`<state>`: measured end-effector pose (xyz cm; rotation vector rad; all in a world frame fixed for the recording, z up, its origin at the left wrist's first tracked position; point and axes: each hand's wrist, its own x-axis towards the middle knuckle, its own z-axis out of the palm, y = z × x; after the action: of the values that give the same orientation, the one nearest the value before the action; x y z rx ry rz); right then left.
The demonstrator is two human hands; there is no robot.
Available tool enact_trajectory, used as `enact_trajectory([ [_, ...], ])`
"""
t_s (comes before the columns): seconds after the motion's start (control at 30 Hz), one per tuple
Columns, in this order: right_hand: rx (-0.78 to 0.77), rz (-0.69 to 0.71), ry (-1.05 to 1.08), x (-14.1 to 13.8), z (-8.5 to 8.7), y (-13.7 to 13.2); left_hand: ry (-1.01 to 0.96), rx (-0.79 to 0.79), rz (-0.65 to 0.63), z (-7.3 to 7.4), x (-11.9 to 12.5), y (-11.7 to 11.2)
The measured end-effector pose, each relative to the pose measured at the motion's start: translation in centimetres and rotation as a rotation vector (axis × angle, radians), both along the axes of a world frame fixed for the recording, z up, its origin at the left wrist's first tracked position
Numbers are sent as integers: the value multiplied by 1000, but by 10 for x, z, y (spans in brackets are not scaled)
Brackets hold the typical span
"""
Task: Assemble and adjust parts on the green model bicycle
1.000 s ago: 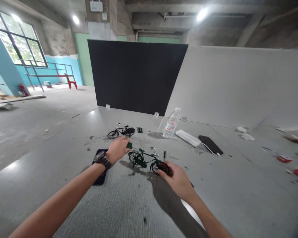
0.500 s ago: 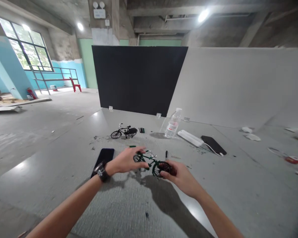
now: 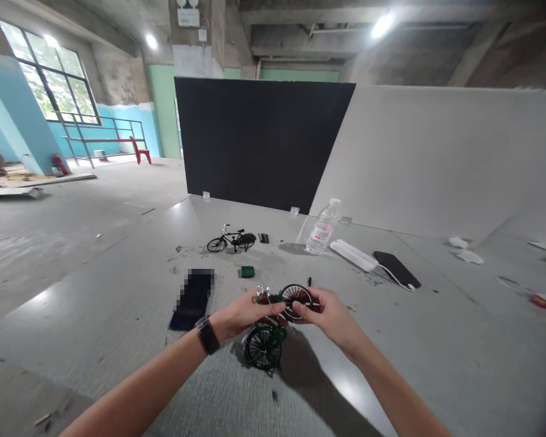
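Observation:
A dark green model bicycle [image 3: 264,347] is tilted between my two hands, one wheel raised at the right and the other low at the left. My left hand [image 3: 241,314] is closed on the frame near the silver handlebars. With thumb and fingers, my right hand [image 3: 326,312] pinches the raised wheel. Just beyond them lies a small green block-like piece [image 3: 247,272]. Farther back a black model bicycle [image 3: 232,241] stands upright, with small dark pieces [image 3: 264,238] beside it.
To the left lies a dark phone [image 3: 193,303], partly pixelated. A clear water bottle [image 3: 321,230] stands at the back right, near a white power bank [image 3: 353,255] and a black phone-like slab [image 3: 395,268] with a white cable. A black panel [image 3: 264,139] rises behind.
The green bicycle has been turned and tipped, its right wheel lifted and its other wheel swung down toward me. My left hand has closed on its frame. The view has shifted slightly.

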<state>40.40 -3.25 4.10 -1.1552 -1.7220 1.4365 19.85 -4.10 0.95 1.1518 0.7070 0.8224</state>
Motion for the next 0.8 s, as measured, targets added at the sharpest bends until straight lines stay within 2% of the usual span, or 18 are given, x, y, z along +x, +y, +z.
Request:
enact_trajectory([
  [0.13, 103, -50, -34, -2, -11, 2, -151, -119, 80, -16, 7, -1],
  [0.33, 189, -118, -53, -4, -28, 1, -151, -229, 37, -12, 1, -9],
  [0.47, 402, -218, -65, -6, -31, -1, -147, -297, 11, -15, -5, -11],
  [0.57, 572, -135, -196, -2, -24, 0, -152, -340, -27, -15, -7, -10],
  [0.8, 749, 161, -373, 12, -13, 5, -105, -391, -127, -12, -10, -11],
])
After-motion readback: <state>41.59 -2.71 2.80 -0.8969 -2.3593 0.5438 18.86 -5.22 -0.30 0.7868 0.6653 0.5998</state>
